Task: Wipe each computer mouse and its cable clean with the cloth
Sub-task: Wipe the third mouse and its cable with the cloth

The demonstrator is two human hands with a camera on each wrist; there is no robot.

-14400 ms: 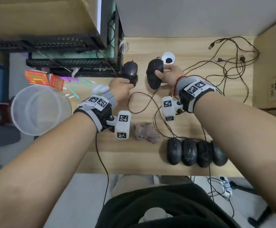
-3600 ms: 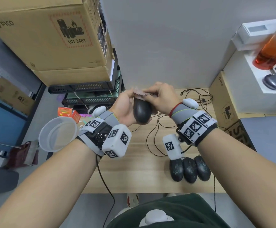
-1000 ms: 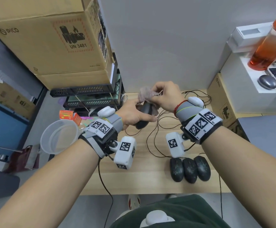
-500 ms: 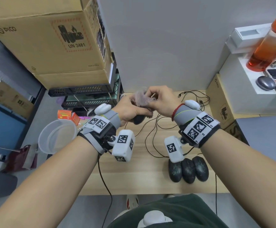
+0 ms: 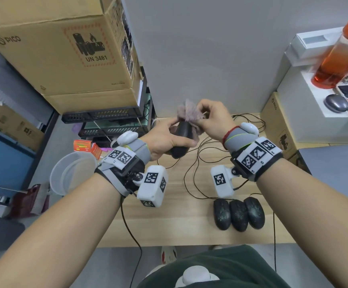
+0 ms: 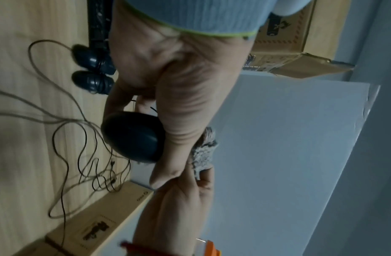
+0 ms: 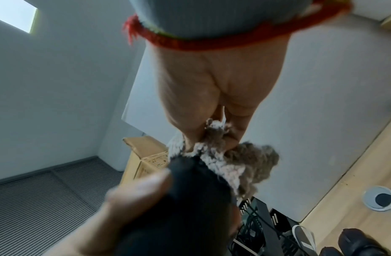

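Note:
My left hand (image 5: 179,133) grips a black mouse (image 5: 181,140) in the air above the back of the wooden table (image 5: 179,215). My right hand (image 5: 203,116) pinches a fluffy grey-pink cloth (image 5: 189,113) and presses it on the mouse's far end. In the left wrist view the mouse (image 6: 133,136) fills my palm, with the cloth (image 6: 204,150) behind my thumb. The right wrist view shows the cloth (image 7: 245,164) bunched on the mouse (image 7: 190,199). Three black mice (image 5: 238,214) lie side by side near the front edge. Their thin cables (image 5: 200,163) loop across the table.
Stacked cardboard boxes (image 5: 65,48) and black equipment stand at the left. A clear plastic bowl (image 5: 73,173) sits off the table's left edge. A cardboard box (image 5: 279,125), white boxes and an orange bottle (image 5: 339,55) border the right. A cable grommet (image 7: 380,200) is set near the wall.
The cloth has shifted up and right over the mouse's far end. More of the mouse now shows below my left thumb. The three mice on the table have not moved.

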